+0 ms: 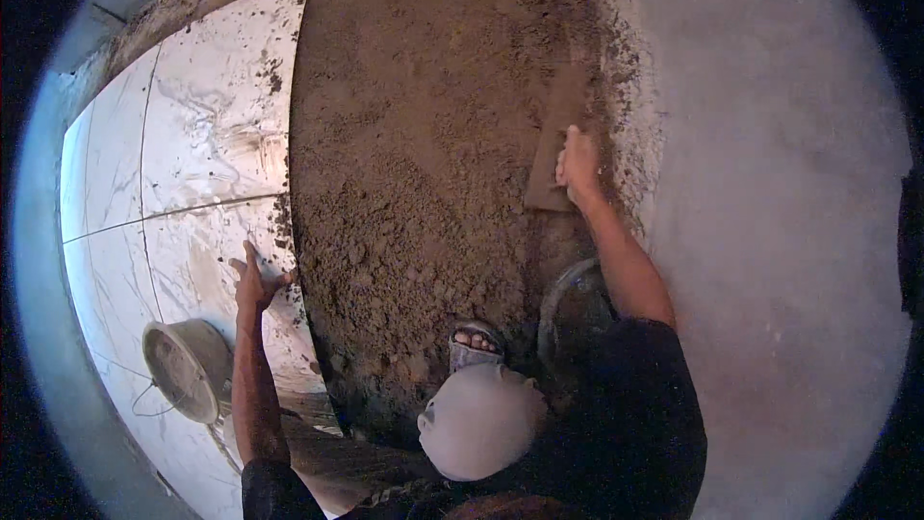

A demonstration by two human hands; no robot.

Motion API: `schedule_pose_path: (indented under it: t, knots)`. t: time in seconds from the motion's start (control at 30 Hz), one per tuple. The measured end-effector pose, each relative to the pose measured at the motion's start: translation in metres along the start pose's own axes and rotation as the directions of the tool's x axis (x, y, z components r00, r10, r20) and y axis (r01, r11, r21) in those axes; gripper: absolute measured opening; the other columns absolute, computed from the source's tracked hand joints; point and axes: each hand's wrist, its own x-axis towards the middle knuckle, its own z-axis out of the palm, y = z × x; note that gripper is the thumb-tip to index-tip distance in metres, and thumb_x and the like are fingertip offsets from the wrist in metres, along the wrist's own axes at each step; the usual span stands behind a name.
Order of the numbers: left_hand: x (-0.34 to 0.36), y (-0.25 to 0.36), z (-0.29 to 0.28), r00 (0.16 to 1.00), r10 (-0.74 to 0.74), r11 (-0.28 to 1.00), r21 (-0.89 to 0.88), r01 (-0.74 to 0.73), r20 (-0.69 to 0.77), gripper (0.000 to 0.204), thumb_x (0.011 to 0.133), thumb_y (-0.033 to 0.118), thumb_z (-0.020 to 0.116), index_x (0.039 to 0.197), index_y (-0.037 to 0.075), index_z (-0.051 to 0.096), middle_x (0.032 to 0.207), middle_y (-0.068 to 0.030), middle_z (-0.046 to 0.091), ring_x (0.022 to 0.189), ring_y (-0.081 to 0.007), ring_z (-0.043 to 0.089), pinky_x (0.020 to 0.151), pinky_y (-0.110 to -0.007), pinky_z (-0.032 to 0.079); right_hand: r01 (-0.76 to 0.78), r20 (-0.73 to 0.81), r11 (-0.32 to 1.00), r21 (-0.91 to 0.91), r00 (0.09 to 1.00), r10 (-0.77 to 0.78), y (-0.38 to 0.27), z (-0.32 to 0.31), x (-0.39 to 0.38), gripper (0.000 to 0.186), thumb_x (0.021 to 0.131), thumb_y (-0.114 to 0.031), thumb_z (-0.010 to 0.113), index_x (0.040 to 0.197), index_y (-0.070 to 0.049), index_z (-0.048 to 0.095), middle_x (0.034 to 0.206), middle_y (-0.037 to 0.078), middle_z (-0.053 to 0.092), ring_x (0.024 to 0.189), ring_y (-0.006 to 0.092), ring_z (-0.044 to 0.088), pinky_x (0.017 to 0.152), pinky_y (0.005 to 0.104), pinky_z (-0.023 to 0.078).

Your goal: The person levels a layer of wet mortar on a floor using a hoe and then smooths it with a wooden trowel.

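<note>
My right hand (581, 169) is closed around the handle of a long, flat, mortar-brown float (550, 159). The float lies on the bed of damp brown mortar (414, 106), along its right side near the wall. Behind that hand the mortar looks smoother; nearer to me it is loose and crumbly. My left hand (254, 282) rests with spread fingers on the white marbled tiles (207, 125), close to the edge where they meet the mortar. Crumbs of mortar are scattered along that tile edge.
A grey bucket (183, 371) with a wire handle sits tilted on the tiles at left. Beneath my right arm is a dark round tub (551, 313), partly hidden. My sandalled foot (476, 339) stands in the mortar. A grey wall (770, 212) borders the right side.
</note>
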Motion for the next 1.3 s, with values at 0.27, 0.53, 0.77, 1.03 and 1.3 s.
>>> schedule_pose_path:
  t: [0.27,0.53,0.77,1.03,1.3]
  knots:
    - [-0.003,0.015,-0.003,0.997,-0.058,0.997,0.057,0.055,0.047,0.121,0.052,0.052,0.076,0.138,0.023,-0.004,0.135,-0.0366,0.005,0.109,-0.0602,0.032,0.087,-0.054,0.038,-0.085,-0.086,0.792,0.605,0.981,0.172,-0.012,0.088,0.067,0.039,0.085,-0.053,0.038,0.082,-0.014,0.036,0.054,0.004,0.037,0.042,0.0171,0.036,0.036,0.0300,0.031]
    - [-0.005,0.023,-0.008,0.998,-0.052,0.997,0.066,0.049,0.036,0.121,0.052,0.048,0.077,0.138,0.022,-0.003,0.135,-0.0350,0.006,0.109,-0.0615,0.029,0.086,-0.054,0.039,0.017,-0.168,0.749,0.663,0.978,0.126,-0.087,0.128,0.171,0.029,0.089,-0.034,0.038,0.087,-0.006,0.045,0.051,0.008,0.039,0.041,0.0222,0.041,0.039,0.0375,0.036]
    - [-0.011,0.026,-0.011,0.998,-0.057,0.994,0.099,0.055,0.018,0.123,0.048,0.053,0.076,0.138,0.020,0.000,0.135,-0.0349,0.009,0.107,-0.0608,0.032,0.081,-0.054,0.042,0.203,-0.123,0.907,0.370,0.978,-0.168,-0.115,0.161,0.215,0.033,0.089,-0.036,0.041,0.086,-0.005,0.048,0.055,0.009,0.045,0.044,0.0237,0.048,0.042,0.0392,0.043]
    - [-0.008,0.033,-0.011,0.996,-0.073,0.992,0.107,0.067,0.053,0.123,0.049,0.053,0.077,0.138,0.019,0.000,0.134,-0.0366,0.007,0.108,-0.0605,0.031,0.082,-0.054,0.042,0.296,0.141,0.955,-0.010,0.946,-0.292,-0.131,0.184,0.208,0.041,0.089,-0.038,0.041,0.088,0.003,0.048,0.056,0.008,0.046,0.043,0.0198,0.047,0.038,0.0343,0.039]
    - [-0.008,0.024,-0.017,0.997,-0.079,0.994,0.082,0.078,0.020,0.122,0.048,0.051,0.078,0.139,0.019,0.003,0.136,-0.0340,0.006,0.111,-0.0603,0.029,0.081,-0.056,0.042,0.353,0.185,0.854,-0.382,0.935,-0.304,-0.165,0.138,0.240,0.034,0.087,-0.032,0.046,0.086,0.001,0.053,0.068,0.012,0.056,0.052,0.0237,0.054,0.045,0.0371,0.044]
